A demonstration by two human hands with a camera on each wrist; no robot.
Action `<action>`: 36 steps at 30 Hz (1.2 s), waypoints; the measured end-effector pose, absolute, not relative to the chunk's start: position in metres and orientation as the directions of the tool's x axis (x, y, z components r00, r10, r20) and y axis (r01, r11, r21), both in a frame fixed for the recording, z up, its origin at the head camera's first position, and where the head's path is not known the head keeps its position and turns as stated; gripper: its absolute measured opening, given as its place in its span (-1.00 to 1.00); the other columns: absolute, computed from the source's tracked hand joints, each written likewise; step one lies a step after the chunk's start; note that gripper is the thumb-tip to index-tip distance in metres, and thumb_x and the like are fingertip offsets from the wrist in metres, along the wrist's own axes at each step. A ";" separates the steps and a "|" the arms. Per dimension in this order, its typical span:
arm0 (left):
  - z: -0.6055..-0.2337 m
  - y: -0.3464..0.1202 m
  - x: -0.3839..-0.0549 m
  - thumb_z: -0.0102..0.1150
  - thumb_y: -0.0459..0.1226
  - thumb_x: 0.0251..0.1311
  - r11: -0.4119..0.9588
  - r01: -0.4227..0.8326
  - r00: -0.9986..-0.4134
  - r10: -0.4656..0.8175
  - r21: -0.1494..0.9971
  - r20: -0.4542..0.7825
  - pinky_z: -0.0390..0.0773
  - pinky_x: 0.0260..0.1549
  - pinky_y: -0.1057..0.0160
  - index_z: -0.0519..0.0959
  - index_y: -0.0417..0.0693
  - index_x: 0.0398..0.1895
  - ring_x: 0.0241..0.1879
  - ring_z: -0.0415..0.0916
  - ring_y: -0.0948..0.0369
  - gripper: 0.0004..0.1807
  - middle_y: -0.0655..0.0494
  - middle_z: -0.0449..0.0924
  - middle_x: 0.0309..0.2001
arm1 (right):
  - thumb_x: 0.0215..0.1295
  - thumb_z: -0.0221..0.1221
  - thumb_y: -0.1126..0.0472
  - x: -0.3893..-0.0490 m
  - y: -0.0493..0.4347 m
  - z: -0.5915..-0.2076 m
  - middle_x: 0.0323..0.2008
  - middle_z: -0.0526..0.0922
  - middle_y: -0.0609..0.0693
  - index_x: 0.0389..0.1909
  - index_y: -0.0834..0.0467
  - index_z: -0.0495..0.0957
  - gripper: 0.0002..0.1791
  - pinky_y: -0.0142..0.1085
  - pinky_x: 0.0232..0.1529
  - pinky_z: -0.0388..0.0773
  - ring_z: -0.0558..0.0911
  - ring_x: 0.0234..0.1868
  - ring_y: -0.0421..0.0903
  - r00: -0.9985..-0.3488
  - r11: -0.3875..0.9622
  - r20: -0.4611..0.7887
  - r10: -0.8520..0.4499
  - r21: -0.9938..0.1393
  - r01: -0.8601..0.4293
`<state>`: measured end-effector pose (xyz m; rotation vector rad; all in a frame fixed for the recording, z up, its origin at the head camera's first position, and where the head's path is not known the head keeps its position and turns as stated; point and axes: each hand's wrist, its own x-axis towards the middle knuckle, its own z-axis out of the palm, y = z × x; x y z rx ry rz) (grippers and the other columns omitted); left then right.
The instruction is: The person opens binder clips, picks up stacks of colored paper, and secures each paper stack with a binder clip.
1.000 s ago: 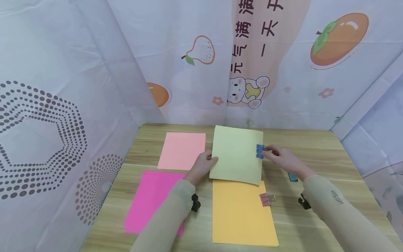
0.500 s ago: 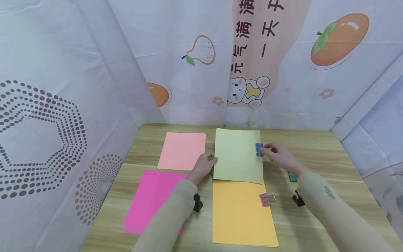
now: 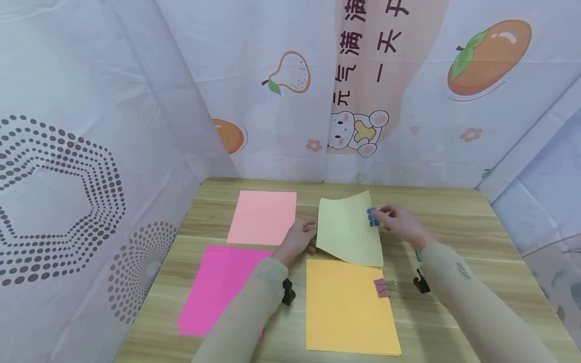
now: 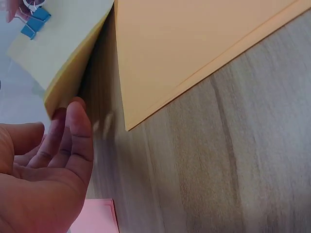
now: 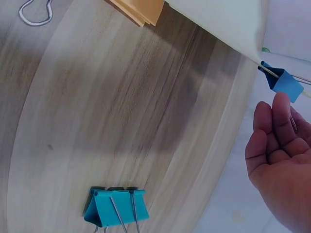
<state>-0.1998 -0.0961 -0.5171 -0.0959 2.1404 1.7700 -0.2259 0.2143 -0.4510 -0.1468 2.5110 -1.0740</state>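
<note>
My right hand [image 3: 401, 224] pinches the wire handle of a blue binder clip [image 3: 373, 217]. That clip bites the right edge of a pale yellow paper stack [image 3: 347, 229], which is bowed and raised off the table along its left side. At the stack's left edge is my left hand [image 3: 297, 239]; in the left wrist view its fingers [image 4: 77, 119] touch the lifted corner from beneath, with the thumb apart from the paper. Below the pale yellow stack lies an orange paper stack [image 3: 351, 312] with a mauve binder clip [image 3: 382, 288] on its right edge.
Light pink paper [image 3: 263, 217] and bright magenta paper [image 3: 227, 287] lie at the left of the wooden table [image 3: 476, 302]. A teal binder clip [image 5: 116, 208] rests near my right forearm. A printed curtain [image 3: 272, 136] hangs behind the table.
The pale yellow stack has shifted slightly right and its left side now curves up. My left hand has turned and loosened from the edge; my right hand still pinches the clip's handle.
</note>
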 end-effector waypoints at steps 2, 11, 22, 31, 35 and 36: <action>-0.518 -0.096 -0.200 -0.06 -0.33 0.53 0.209 -0.284 -0.931 0.174 0.936 -0.321 0.71 -0.35 0.14 0.37 -0.22 0.44 -0.44 0.53 0.18 -0.53 -0.05 0.60 -0.34 | 0.47 0.00 -0.37 -0.228 0.213 -0.452 0.15 0.55 0.26 0.38 0.25 0.31 -0.17 0.04 0.08 0.54 0.58 0.12 0.18 -0.917 0.699 -0.314 -0.246 -0.713 0.057; -0.521 -0.096 -0.200 0.00 -0.34 0.50 0.249 -0.282 -0.934 0.150 0.927 -0.324 0.70 -0.38 0.21 0.56 -0.27 0.22 -0.48 0.54 0.16 -0.67 -0.04 0.57 -0.34 | 0.52 0.03 -0.27 -0.234 0.206 -0.457 0.07 0.56 0.26 0.42 0.27 0.25 -0.22 -0.01 0.03 0.55 0.60 0.04 0.15 -0.916 0.689 -0.316 -0.248 -0.722 0.063; -0.519 -0.098 -0.198 -0.02 -0.31 0.51 0.300 -0.279 -0.933 0.140 0.912 -0.332 0.70 -0.44 0.18 0.56 -0.27 0.26 -0.61 0.53 0.16 -0.62 -0.02 0.55 -0.50 | 0.61 -0.07 -0.16 -0.237 0.203 -0.459 0.17 0.51 0.37 0.53 0.35 0.09 -0.22 0.16 0.21 0.47 0.63 0.07 0.21 -0.914 0.659 -0.297 -0.276 -0.751 0.045; -0.522 -0.099 -0.199 -0.02 -0.31 0.50 0.335 -0.269 -0.935 0.132 0.903 -0.328 0.69 -0.48 0.21 0.55 -0.27 0.28 -0.62 0.53 0.19 -0.61 0.01 0.57 -0.52 | 0.63 -0.08 -0.12 -0.241 0.203 -0.465 0.31 0.40 0.41 0.60 0.31 -0.08 -0.19 0.22 0.29 0.39 0.59 0.14 0.23 -0.910 0.644 -0.298 -0.288 -0.764 0.046; -0.522 -0.099 -0.199 -0.01 -0.30 0.50 0.357 -0.266 -0.936 0.127 0.895 -0.329 0.67 -0.48 0.23 0.55 -0.27 0.27 -0.62 0.53 0.19 -0.61 0.00 0.58 -0.53 | 0.62 -0.08 -0.13 -0.241 0.206 -0.468 0.38 0.32 0.46 0.60 0.34 -0.09 -0.17 0.25 0.33 0.34 0.56 0.19 0.27 -0.903 0.625 -0.307 -0.302 -0.779 0.056; -0.522 -0.099 -0.199 -0.01 -0.30 0.50 0.369 -0.262 -0.936 0.128 0.892 -0.327 0.66 -0.47 0.24 0.56 -0.27 0.27 -0.62 0.53 0.19 -0.61 0.00 0.58 -0.54 | 0.62 -0.08 -0.13 -0.241 0.207 -0.469 0.39 0.31 0.47 0.59 0.36 -0.10 -0.16 0.26 0.34 0.32 0.55 0.20 0.28 -0.900 0.620 -0.308 -0.308 -0.783 0.055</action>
